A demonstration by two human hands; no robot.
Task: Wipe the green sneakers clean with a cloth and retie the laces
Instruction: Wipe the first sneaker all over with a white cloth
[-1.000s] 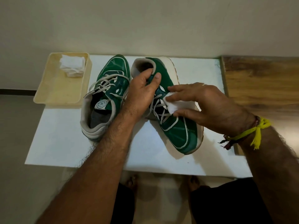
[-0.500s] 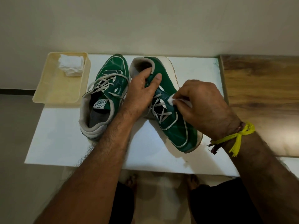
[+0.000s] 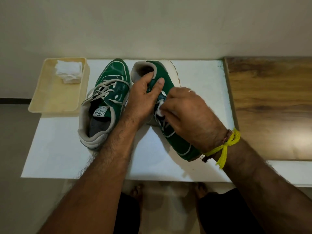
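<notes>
Midway, by the look of it. Right shoe (image 3: pixel 177 141) lies tipped on its side on the white surface (image 3: pixel 55 149), pale sole turned away from the person. Its long axis runs diagonally: heel opening at the far end near the wall, toe pointing back toward the person and to the right. Left hand (image 3: pixel 143 100) grips the collar, thumb on the green side panel, fingers curled into the opening, steadying it. Right hand (image 3: pixel 187 114) is closed on a small white cloth (image 3: pixel 160 110), pinched at the fingertips and pressed against the lace area. Only a corner of the cloth shows.

Judgement: wiping of this shoe is under way around the eyelets. How much of its upper is already clean I cannot tell.

Left shoe (image 3: pixel 108 102) stands upright just beside it, axis roughly parallel but reversed: toe toward the wall, heel toward the person. Its laces (image 3: pixel 103 89) lie loose across the tongue, untied. No hand on it. Laces on both shoes appear undone, so retying is left for both, plus any wiping this one needs.

Further out: a cream tray (image 3: pixel 50 100) at the far-left corner, holding folded white cloths (image 3: pixel 69 71).
</notes>
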